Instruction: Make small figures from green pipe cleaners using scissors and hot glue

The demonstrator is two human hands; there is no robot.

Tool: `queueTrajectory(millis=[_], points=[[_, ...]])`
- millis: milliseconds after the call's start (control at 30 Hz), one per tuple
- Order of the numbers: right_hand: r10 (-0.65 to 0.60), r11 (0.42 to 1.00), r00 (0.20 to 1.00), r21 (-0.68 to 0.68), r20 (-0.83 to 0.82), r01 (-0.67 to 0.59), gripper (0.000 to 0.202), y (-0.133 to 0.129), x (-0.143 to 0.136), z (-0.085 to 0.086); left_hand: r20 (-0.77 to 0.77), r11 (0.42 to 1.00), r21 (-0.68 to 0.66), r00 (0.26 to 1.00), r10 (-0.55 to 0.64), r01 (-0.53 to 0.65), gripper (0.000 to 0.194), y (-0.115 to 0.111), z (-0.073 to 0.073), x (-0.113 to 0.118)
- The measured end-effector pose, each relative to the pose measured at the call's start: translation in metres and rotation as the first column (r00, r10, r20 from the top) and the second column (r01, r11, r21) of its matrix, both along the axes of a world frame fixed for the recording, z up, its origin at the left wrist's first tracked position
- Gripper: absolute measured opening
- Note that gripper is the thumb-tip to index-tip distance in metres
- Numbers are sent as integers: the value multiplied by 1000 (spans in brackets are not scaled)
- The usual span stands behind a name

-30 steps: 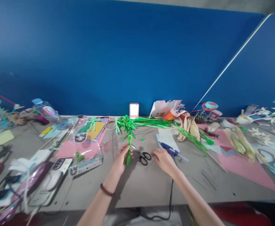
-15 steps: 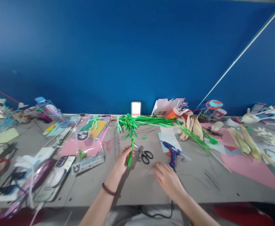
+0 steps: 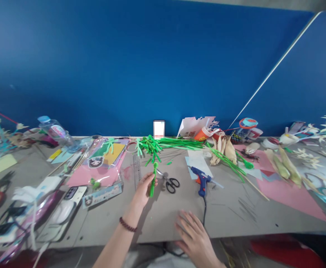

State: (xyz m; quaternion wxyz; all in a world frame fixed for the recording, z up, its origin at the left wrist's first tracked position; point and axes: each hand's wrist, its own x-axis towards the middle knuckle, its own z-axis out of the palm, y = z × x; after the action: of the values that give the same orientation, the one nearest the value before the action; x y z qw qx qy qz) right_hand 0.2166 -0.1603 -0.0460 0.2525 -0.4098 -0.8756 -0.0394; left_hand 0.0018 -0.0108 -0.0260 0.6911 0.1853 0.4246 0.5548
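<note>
In the head view, the left hand (image 3: 143,188) is closed around a green fuzzy stem (image 3: 152,188), pinching it between thumb and fingers near the middle of the table (image 3: 163,223). The stem stands nearly upright, its rounded head at the far end; gripped along its lower part, it leaves that head uncovered, probably so that it can be seen and reached.

The right hand (image 3: 192,231) is at the near edge, fingers spread and back up, with nothing visible in its grasp; whether its palm touches the table I cannot tell.

Between the 2 hands, but farther off, lie black-handled scissors (image 3: 172,185), their loops toward the near right, which likely makes them easy to pick up right-handed. Their blades point far left, partly behind the stem. Right of them rests a blue glue gun (image 3: 202,181) on its side, handle toward the person, perhaps for the same reason; its cable (image 3: 205,208) runs to the near edge.

At the far side, green stems (image 3: 183,143) lie bundled along the blue wall (image 3: 151,67), presumably to spare working room. A ruler (image 3: 136,169) lies left of the held stem.
</note>
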Motion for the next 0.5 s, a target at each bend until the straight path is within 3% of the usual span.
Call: queueTrajectory(millis=[100, 200, 367, 500], points=[[42, 997, 993, 67, -106, -35, 21, 0, -5, 1, 21, 999, -13, 999, 32, -31, 27, -1, 3, 1], [78, 993, 986, 101, -146, -64, 17, 1, -8, 5, 27, 999, -17, 999, 42, -42, 26, -2, 6, 2], [204, 976, 972, 99, -119, -193, 21, 0, -1, 10, 5, 999, -22, 999, 41, -41, 27, -2, 10, 3], [212, 976, 966, 72, -145, -204, 28, 16, 6, 22, -43, 999, 15, 998, 48, -48, 27, -3, 11, 6]])
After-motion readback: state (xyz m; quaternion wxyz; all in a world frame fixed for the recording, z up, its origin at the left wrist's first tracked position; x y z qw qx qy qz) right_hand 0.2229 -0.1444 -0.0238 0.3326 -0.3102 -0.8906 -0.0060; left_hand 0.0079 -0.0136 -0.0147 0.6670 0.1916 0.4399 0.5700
